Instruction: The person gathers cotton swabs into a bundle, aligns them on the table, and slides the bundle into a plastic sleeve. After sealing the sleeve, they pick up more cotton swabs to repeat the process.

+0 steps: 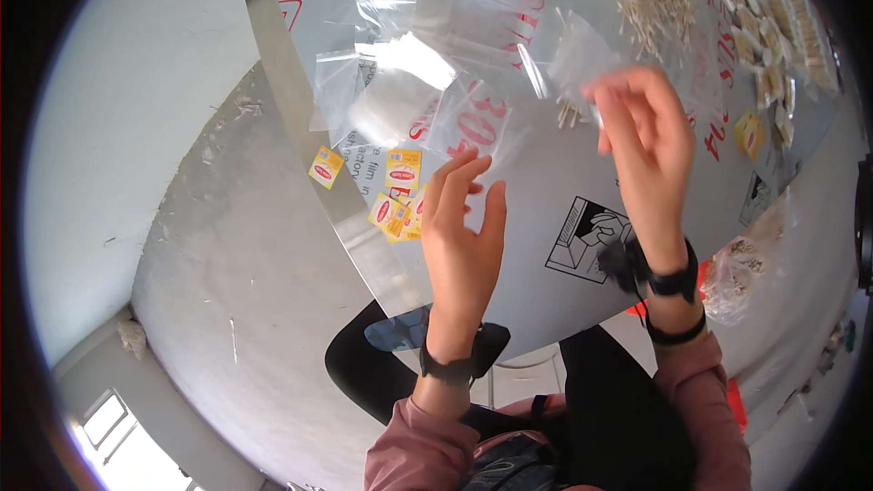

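Small clear plastic zip bag, upper right of centre, is pinched in our right hand, raised above the grey table, apparently to open it. Our left hand hovers spread and empty, near yellow paper labels at centre.

hands: 2 | yellow packets nr left: 4 | wrist bands: 3

We see a bright, evenly daylit scene; a window at seven o'clock blows out white. Glare flares off the clear plastic bags toward twelve o'clock. The right hand is motion-blurred, its fingers smeared. Fisheye bending curves the worktop edges, and black vignetting rings the rim.
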`<state>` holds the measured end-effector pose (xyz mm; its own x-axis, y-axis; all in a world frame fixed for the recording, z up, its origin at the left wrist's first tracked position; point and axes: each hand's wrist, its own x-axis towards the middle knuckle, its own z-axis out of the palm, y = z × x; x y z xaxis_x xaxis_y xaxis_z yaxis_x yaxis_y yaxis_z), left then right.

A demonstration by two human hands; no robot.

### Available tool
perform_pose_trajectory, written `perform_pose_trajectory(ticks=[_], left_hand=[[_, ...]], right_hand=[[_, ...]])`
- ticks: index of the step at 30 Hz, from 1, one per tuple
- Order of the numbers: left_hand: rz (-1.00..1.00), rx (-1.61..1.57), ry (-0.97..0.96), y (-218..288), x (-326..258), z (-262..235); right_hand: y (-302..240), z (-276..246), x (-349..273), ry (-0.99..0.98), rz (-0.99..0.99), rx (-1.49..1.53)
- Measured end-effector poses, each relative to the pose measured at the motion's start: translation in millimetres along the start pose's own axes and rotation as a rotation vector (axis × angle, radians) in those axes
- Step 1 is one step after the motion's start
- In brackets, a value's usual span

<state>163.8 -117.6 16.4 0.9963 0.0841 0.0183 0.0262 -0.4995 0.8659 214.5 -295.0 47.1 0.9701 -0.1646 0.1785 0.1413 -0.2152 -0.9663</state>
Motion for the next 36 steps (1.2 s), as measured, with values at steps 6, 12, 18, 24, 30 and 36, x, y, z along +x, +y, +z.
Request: perform_pose_trajectory(ticks=[6, 12, 18, 24, 30, 36], left_hand=[[-0.438, -0.994, -0.307, 12.6, -23.3, -14.8], [-0.615, -0.949, -0.396, 8.8, -42.5, -28.5], [-0.626, -0.962, -0.362, -6.8, -54.9, -22.8], [-0.640, -0.826, -0.356, -0.7, -49.3, -20.7], [-0.598, -0.556, -0.177, 10.6, -48.3, -14.4], [-0.584, -0.675, -0.164, 14.4, -56.5, -14.8]], right_hand=[[-13.2, -32.1, -59.9, -0.440, 0.633, 0.567], [-4.5, -35.7, -66.0, -0.431, 0.655, 0.501], [4.2, -31.4, -68.2, -0.418, 0.547, 0.368], [1.6, -29.7, -67.7, -0.351, 0.392, 0.176], [-22.1, -17.4, -69.7, -0.460, -0.204, -0.391], [-19.4, -8.3, -80.7, -0.567, 0.045, -0.225]])
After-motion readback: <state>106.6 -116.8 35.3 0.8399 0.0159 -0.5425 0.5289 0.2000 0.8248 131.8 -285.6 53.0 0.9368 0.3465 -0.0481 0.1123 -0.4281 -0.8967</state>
